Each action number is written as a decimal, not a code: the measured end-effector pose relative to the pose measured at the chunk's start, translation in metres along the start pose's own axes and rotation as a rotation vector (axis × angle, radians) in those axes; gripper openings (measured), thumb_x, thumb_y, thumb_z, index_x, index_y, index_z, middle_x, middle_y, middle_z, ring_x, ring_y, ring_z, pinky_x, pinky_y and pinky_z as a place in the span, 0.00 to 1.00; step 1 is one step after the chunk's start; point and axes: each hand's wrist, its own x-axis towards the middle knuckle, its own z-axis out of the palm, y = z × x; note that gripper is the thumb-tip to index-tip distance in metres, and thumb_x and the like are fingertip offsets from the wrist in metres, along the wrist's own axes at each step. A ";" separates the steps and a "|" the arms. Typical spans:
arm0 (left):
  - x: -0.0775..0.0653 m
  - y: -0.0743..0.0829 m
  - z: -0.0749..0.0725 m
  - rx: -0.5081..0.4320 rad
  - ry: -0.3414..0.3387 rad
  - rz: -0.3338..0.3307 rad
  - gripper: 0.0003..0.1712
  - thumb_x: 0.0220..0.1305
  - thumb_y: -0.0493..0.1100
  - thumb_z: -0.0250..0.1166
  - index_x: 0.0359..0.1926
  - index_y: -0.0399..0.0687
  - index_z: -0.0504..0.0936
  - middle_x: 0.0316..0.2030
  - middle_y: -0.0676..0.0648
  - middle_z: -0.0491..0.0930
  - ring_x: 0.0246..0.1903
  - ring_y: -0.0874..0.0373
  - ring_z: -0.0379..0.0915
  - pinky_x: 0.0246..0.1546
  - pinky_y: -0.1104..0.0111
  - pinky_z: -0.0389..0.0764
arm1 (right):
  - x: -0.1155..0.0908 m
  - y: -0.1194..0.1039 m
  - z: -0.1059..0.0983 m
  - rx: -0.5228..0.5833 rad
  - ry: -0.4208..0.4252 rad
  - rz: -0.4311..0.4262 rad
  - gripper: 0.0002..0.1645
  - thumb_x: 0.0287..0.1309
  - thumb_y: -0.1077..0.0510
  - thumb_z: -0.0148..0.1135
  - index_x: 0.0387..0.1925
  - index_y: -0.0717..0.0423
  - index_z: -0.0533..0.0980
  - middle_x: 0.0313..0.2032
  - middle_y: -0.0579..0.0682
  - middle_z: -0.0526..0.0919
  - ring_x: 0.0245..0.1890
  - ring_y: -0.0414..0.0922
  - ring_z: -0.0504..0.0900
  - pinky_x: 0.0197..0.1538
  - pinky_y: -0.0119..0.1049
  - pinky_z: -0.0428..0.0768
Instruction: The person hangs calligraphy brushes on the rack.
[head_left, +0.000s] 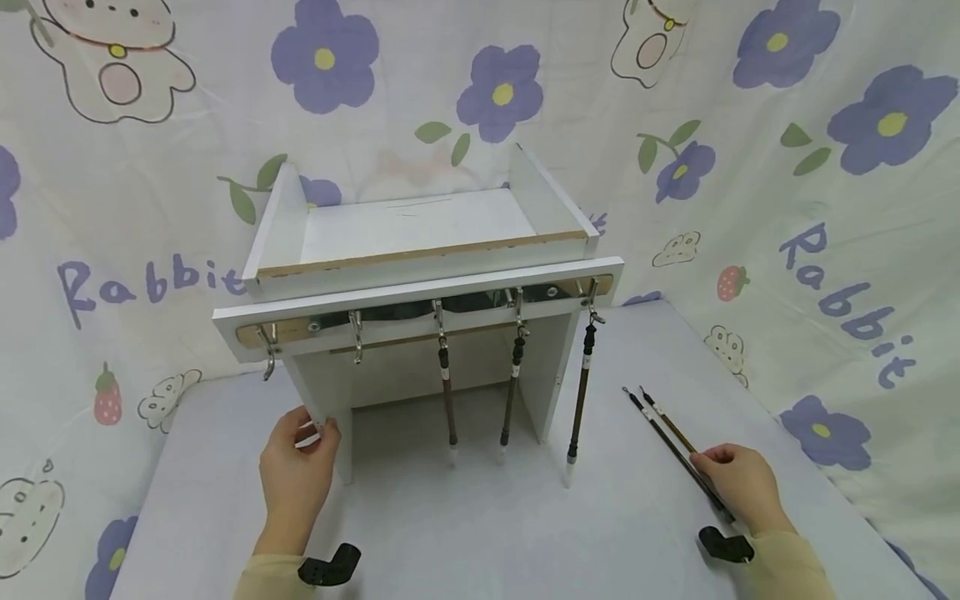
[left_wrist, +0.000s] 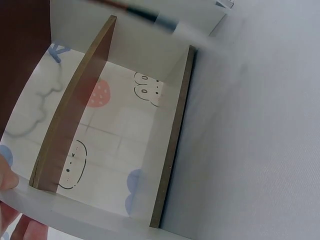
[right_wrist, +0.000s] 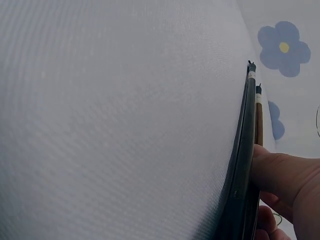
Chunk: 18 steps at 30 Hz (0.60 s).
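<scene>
Far left, the left hand [head_left: 300, 467] is clamped on the near left edge of the shelf [head_left: 420, 217], thumb on one side and fingers on the other, probably to steady it. Moving along the rail [head_left: 277, 332], the first hook [head_left: 267, 354] and second hook [head_left: 357, 337] are bare, so I'd call those the unfinished end. The other three are sorted: left brush [head_left: 447, 392], middle brush [head_left: 511, 400] and right brush [head_left: 582, 387] each hang by a loop, bristles down. Can't really tell whether the tips clear the worktop [head_left: 450, 533].

Over to the right, two loose ones lie side by side on the worktop, the dark brush [head_left: 671, 444] and then the brown brush [head_left: 667, 421]. The right hand [head_left: 738, 483] has the brown one pinched between thumb and fingers, not lifted yet by the look of it. Two bare hooks, two loose brushes, so I'd say it's a bit over halfway.
</scene>
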 end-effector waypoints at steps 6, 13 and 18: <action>0.000 0.000 0.000 -0.006 -0.008 0.002 0.13 0.56 0.44 0.61 0.43 0.48 0.76 0.37 0.53 0.76 0.35 0.60 0.75 0.29 0.83 0.76 | 0.004 0.004 0.001 -0.001 0.027 -0.011 0.26 0.51 0.36 0.57 0.32 0.56 0.78 0.29 0.50 0.78 0.28 0.46 0.72 0.27 0.34 0.66; -0.001 0.001 -0.001 -0.025 -0.023 -0.010 0.13 0.56 0.44 0.61 0.43 0.48 0.76 0.38 0.51 0.76 0.36 0.57 0.75 0.30 0.82 0.76 | 0.003 0.003 -0.007 0.026 -0.001 0.008 0.28 0.53 0.37 0.54 0.37 0.59 0.76 0.33 0.52 0.77 0.32 0.48 0.71 0.28 0.34 0.69; -0.001 0.001 -0.002 -0.014 -0.034 -0.024 0.14 0.56 0.45 0.61 0.44 0.48 0.76 0.39 0.51 0.76 0.37 0.56 0.75 0.31 0.80 0.77 | -0.006 -0.008 -0.018 0.058 0.037 -0.030 0.31 0.53 0.34 0.51 0.39 0.58 0.75 0.35 0.53 0.78 0.33 0.48 0.71 0.27 0.34 0.69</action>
